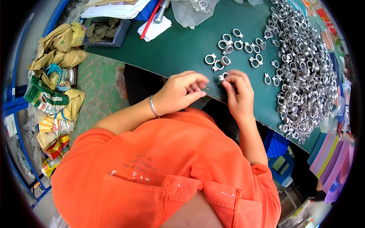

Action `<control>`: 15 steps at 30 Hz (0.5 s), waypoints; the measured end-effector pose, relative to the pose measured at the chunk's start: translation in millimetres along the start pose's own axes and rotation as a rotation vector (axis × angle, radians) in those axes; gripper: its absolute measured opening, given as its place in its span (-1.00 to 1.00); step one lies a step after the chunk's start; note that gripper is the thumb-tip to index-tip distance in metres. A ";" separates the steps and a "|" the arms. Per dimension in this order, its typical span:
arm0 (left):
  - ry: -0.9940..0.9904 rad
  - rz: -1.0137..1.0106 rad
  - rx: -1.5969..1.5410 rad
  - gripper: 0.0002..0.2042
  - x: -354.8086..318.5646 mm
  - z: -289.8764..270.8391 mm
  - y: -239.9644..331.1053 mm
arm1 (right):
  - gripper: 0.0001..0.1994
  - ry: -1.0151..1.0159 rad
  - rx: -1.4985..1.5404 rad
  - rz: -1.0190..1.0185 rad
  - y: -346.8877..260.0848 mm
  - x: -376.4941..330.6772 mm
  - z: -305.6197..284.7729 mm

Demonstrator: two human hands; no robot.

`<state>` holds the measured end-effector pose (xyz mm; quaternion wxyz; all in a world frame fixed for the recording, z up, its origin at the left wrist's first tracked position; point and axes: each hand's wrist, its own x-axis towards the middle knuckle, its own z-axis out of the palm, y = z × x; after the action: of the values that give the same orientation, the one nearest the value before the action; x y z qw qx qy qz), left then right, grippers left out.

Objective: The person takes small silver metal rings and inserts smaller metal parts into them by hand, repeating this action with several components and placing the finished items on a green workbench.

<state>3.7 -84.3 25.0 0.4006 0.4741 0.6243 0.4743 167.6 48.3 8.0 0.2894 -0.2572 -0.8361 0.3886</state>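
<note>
My right hand [240, 93] pinches a small silver metal ring [223, 76] with lugs between thumb and fingers, just over the table's near edge. To its left, my left hand [182, 90] is loosely curled, thumb and forefinger apart, with nothing visible in it; a metal bangle [153, 106] circles that wrist. Beyond both hands, several similar loose rings [238, 44] are scattered on the green tabletop [167, 49]. The nearest of them, a ring [218, 65], lies just past the fingers. A large heap of such rings [304, 76] covers the table's right side.
At the back left stand a grey bin [114, 36] with dark cloth, papers [114, 9], a red pen-like stick [151, 19] and a metal tool [161, 11]. A clear plastic bag [192, 11] lies at the back. Crumpled sacks [57, 57] are left; coloured folders [332, 155] hang right.
</note>
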 end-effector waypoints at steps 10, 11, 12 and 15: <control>-0.014 0.126 -0.333 -0.81 8.5 6.3 -2.4 | -0.92 -0.150 0.949 0.211 -20.2 -20.7 6.0; 0.003 0.172 -0.250 -0.80 7.4 5.8 -2.6 | -0.92 -0.151 0.950 0.215 -19.2 -21.8 7.6; 0.001 0.170 -0.251 -0.80 6.8 5.1 -1.2 | -0.88 -0.140 1.001 0.190 -17.7 -23.4 9.7; 0.011 0.228 -0.119 -0.79 5.4 3.1 5.5 | -0.76 -0.074 0.996 0.096 -18.5 -24.7 13.2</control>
<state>6.5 -77.9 29.4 0.3681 0.5146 0.5393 0.5557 172.1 15.0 8.7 0.3288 -0.1119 -0.5460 0.7624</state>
